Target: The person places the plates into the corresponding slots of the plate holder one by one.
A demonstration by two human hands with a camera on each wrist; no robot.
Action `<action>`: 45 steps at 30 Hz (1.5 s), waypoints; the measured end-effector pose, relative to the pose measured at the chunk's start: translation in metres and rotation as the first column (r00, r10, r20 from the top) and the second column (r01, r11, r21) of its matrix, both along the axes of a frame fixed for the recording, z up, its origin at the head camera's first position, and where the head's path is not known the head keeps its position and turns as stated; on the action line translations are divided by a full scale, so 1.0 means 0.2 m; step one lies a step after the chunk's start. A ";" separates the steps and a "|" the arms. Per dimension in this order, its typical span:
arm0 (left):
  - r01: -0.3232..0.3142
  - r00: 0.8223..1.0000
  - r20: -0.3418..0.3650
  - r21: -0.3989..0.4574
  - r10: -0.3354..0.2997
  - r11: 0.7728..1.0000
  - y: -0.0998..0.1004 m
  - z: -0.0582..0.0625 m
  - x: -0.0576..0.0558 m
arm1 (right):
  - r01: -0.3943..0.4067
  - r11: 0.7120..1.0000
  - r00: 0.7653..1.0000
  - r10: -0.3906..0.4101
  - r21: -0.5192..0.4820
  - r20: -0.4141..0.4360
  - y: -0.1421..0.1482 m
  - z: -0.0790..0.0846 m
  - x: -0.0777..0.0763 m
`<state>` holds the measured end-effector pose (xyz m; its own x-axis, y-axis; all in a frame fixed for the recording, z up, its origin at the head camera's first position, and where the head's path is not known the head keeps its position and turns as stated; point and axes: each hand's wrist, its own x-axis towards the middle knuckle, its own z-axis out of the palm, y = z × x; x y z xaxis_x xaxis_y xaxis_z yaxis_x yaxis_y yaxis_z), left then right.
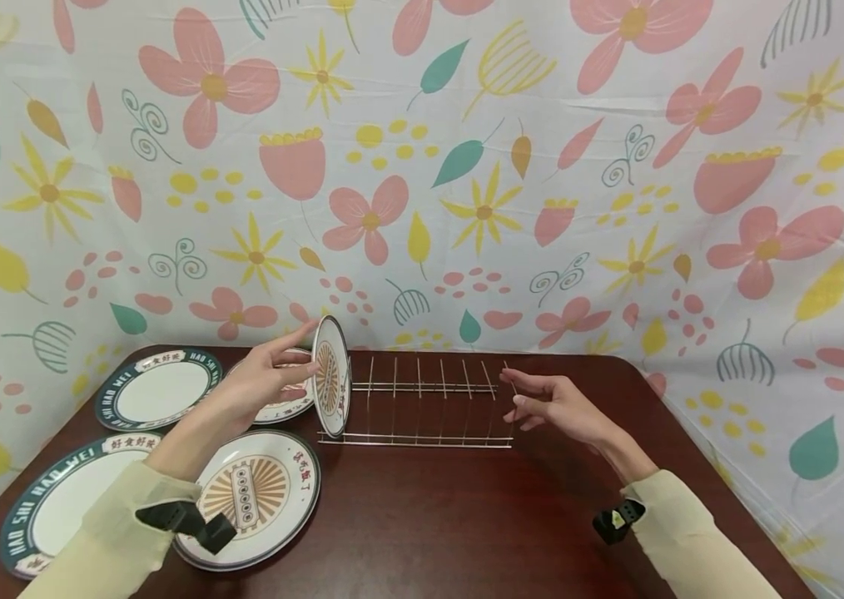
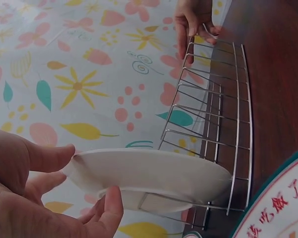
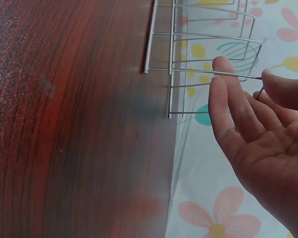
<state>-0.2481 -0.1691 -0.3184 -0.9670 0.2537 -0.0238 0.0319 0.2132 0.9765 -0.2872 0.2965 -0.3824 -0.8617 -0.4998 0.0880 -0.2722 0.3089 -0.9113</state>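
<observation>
A small white plate (image 1: 330, 378) with a dark rim and sunburst print stands upright in the left end slot of a metal wire dish rack (image 1: 414, 443). My left hand (image 1: 260, 378) holds it by its edge. In the left wrist view, the thumb lies at the upper rim of the plate's white underside (image 2: 144, 171), fingers lower down. At the rack's right end my right hand (image 1: 560, 408) grips the end wire. The right wrist view shows the thumb (image 3: 283, 89) on the top corner of that wire and the fingers spread beside it.
Flat on the table's left lie two blue-green-rimmed plates (image 1: 205, 366) (image 1: 17, 520), a sunburst plate (image 1: 302, 499) and another plate (image 1: 283, 412) partly behind my left hand. A flower-print cloth (image 1: 422, 166) hangs behind the dark wooden table (image 1: 467, 532).
</observation>
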 end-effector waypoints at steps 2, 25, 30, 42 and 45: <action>0.006 1.000 -0.007 0.017 -0.006 1.000 -0.02 -0.01 0.02 | 0.003 1.000 1.000 -0.003 0.002 -0.002 0.00 0.00 0.00; -0.066 0.988 -0.153 -0.344 0.014 0.937 -0.37 -0.20 0.25 | 0.012 1.000 1.000 -0.012 0.006 0.002 -0.01 -0.01 0.00; -0.087 0.983 -0.186 -0.447 0.003 0.890 -0.43 -0.25 0.25 | 0.009 1.000 1.000 -0.009 0.006 0.002 -0.01 0.00 -0.01; -0.182 0.929 -0.363 -0.630 -0.079 0.755 -0.48 -0.37 0.23 | 0.012 1.000 1.000 -0.012 0.011 0.003 -0.01 0.00 0.00; -0.161 0.931 -0.348 -0.659 -0.108 0.735 -0.49 -0.38 0.23 | 0.013 1.000 1.000 -0.013 0.011 0.003 -0.01 0.00 0.00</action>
